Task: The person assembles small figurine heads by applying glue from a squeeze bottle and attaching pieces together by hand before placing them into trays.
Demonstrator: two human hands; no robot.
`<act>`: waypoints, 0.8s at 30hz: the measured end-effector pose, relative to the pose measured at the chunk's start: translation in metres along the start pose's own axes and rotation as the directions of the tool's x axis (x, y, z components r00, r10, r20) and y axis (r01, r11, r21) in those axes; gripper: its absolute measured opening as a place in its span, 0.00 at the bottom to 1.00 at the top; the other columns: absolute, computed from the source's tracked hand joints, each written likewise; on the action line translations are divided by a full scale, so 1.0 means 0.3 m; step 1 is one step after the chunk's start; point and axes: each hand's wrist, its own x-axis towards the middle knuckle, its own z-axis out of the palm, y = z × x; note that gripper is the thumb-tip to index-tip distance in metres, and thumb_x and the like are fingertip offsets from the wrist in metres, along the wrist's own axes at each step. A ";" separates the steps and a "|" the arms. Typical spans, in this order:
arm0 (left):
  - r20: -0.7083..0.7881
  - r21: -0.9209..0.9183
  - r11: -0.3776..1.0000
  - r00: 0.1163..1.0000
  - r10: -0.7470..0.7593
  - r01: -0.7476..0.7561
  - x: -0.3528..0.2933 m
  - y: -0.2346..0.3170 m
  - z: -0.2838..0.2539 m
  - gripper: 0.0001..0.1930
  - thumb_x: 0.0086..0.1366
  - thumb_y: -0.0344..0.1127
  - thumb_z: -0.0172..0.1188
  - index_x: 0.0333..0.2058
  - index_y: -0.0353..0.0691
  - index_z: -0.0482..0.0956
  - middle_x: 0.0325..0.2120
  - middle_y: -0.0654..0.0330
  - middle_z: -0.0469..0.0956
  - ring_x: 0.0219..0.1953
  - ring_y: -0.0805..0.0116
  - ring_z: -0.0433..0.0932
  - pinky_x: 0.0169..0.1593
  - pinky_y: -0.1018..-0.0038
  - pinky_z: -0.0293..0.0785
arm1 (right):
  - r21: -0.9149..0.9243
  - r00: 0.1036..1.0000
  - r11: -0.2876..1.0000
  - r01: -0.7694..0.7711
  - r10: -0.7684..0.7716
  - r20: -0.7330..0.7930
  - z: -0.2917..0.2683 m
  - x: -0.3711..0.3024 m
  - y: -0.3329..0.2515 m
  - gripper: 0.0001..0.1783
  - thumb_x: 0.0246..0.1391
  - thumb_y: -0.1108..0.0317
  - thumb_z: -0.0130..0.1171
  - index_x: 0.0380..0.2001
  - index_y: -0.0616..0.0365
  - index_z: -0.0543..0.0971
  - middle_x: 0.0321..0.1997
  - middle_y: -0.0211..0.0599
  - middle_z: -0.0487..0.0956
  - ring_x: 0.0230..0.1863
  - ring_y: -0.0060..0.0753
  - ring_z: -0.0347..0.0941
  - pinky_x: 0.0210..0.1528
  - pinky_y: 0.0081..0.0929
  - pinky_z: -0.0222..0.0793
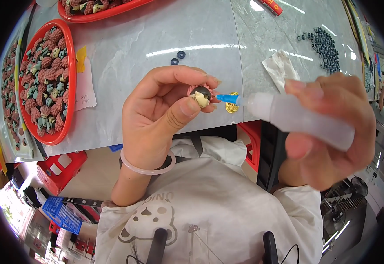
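Left hand (150,105): grip pinching small pink-brown-cream figure (199,97), above the surface (112,53) near its front edge. Right hand (354,105): grip wrapped around white bottle (286,113), blue nozzle (226,99) pointing at figure, contact unclear. Red tray (72,83) sits far left.

Pale bangle (150,172); white bear-print shirt (233,200)
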 end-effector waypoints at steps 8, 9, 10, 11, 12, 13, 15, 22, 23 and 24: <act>-0.008 -0.015 1.000 1.000 -0.012 0.012 0.000 0.008 0.005 0.13 0.54 0.28 0.54 0.38 0.30 0.66 0.35 0.51 0.71 0.35 0.66 0.73 0.40 0.76 0.70 | -0.063 0.991 0.991 0.116 -0.120 -0.059 0.019 -0.037 0.017 0.25 0.40 0.56 0.60 0.34 0.67 0.69 0.30 0.46 0.74 0.21 0.24 0.62 0.23 0.17 0.57; -0.007 -0.013 1.000 1.000 -0.009 0.009 0.000 0.009 0.007 0.13 0.54 0.28 0.54 0.38 0.30 0.66 0.35 0.51 0.71 0.35 0.66 0.73 0.40 0.76 0.70 | 0.101 0.983 0.995 -0.019 0.037 -0.179 0.017 -0.042 0.023 0.24 0.40 0.57 0.60 0.34 0.66 0.69 0.31 0.46 0.73 0.22 0.24 0.64 0.24 0.17 0.59; -0.016 -0.020 1.000 1.000 -0.023 0.023 0.000 0.008 0.012 0.13 0.54 0.28 0.54 0.37 0.30 0.66 0.35 0.51 0.71 0.35 0.66 0.73 0.40 0.75 0.70 | 0.275 0.941 0.952 -0.131 0.207 -0.268 0.013 -0.048 0.029 0.23 0.41 0.58 0.59 0.34 0.66 0.68 0.33 0.47 0.72 0.23 0.25 0.65 0.25 0.17 0.60; -0.021 -0.028 0.999 0.999 -0.037 0.036 0.001 0.010 0.017 0.13 0.54 0.29 0.55 0.37 0.30 0.66 0.35 0.52 0.71 0.35 0.65 0.73 0.40 0.75 0.70 | 0.272 0.940 0.954 -0.127 0.203 -0.274 0.007 -0.047 0.043 0.23 0.41 0.58 0.59 0.34 0.66 0.68 0.33 0.47 0.72 0.23 0.25 0.65 0.25 0.17 0.60; -0.012 -0.026 0.999 0.999 -0.034 0.034 0.003 0.012 0.021 0.13 0.54 0.29 0.55 0.37 0.30 0.66 0.35 0.52 0.71 0.35 0.65 0.73 0.40 0.75 0.70 | 0.368 0.932 0.916 -0.162 0.265 -0.248 -0.001 -0.039 0.067 0.21 0.41 0.62 0.59 0.34 0.66 0.67 0.34 0.47 0.72 0.24 0.26 0.66 0.26 0.17 0.61; -0.012 -0.018 0.999 0.999 -0.040 0.040 0.004 0.013 0.025 0.13 0.54 0.29 0.55 0.37 0.30 0.66 0.35 0.51 0.71 0.36 0.65 0.73 0.40 0.75 0.70 | 0.457 0.921 0.868 -0.196 0.323 -0.218 -0.007 -0.030 0.093 0.19 0.41 0.66 0.59 0.34 0.66 0.66 0.34 0.46 0.71 0.25 0.28 0.67 0.27 0.18 0.63; 0.006 -0.014 0.999 0.999 -0.043 0.043 0.002 0.003 0.019 0.13 0.54 0.29 0.54 0.37 0.30 0.66 0.35 0.51 0.71 0.36 0.65 0.73 0.40 0.75 0.70 | 0.349 0.942 0.928 -0.127 0.223 -0.250 0.043 -0.012 0.171 0.18 0.40 0.69 0.59 0.35 0.66 0.66 0.35 0.44 0.71 0.26 0.28 0.68 0.29 0.19 0.63; -0.078 0.070 0.998 0.997 0.002 0.004 -0.003 0.000 0.028 0.13 0.53 0.31 0.55 0.36 0.31 0.66 0.33 0.52 0.70 0.34 0.66 0.72 0.36 0.77 0.69 | -0.008 0.969 0.975 -0.224 0.222 -0.110 0.120 0.035 0.205 0.18 0.34 0.80 0.57 0.34 0.61 0.69 0.29 0.31 0.74 0.29 0.23 0.70 0.33 0.17 0.64; -0.083 0.080 0.997 0.996 0.005 0.002 -0.008 0.006 0.020 0.13 0.53 0.31 0.56 0.36 0.32 0.66 0.34 0.52 0.70 0.34 0.65 0.72 0.36 0.77 0.69 | -0.023 0.975 0.987 -0.161 0.155 -0.160 0.097 0.040 0.221 0.16 0.34 0.79 0.57 0.32 0.60 0.70 0.28 0.32 0.74 0.28 0.23 0.70 0.32 0.17 0.64; -0.076 0.086 0.996 0.997 -0.001 0.007 -0.010 0.008 0.019 0.14 0.53 0.32 0.56 0.36 0.32 0.66 0.34 0.52 0.70 0.34 0.65 0.73 0.36 0.77 0.69 | -0.049 0.972 0.993 -0.107 0.094 -0.217 0.059 0.033 0.236 0.15 0.33 0.79 0.57 0.31 0.59 0.72 0.26 0.32 0.74 0.27 0.23 0.70 0.31 0.17 0.64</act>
